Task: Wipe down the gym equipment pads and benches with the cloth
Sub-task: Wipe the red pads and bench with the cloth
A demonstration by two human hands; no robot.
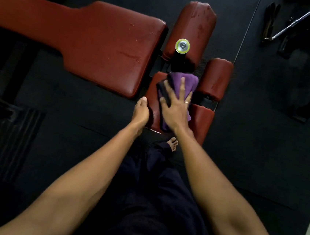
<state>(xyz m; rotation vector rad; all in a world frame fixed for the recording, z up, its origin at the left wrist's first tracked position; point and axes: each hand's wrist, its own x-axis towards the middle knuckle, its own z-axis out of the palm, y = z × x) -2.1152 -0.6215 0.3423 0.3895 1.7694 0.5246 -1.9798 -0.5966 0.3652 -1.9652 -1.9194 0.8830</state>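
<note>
Cloth lengthwise near-far on pad, R hand pressing

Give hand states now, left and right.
Left hand: against the pad edge, grip cannot be told.
Right hand: open, pressing the cloth.

Both forearms are bare as far up as one can see, with short fine hair along them. The right hand wears a thin ring that catches a little light. The legs are covered by loose trousers in a very dark navy, close to black, falling in soft folds. One bare foot shows beyond the trouser hem, its toes visible.
</note>
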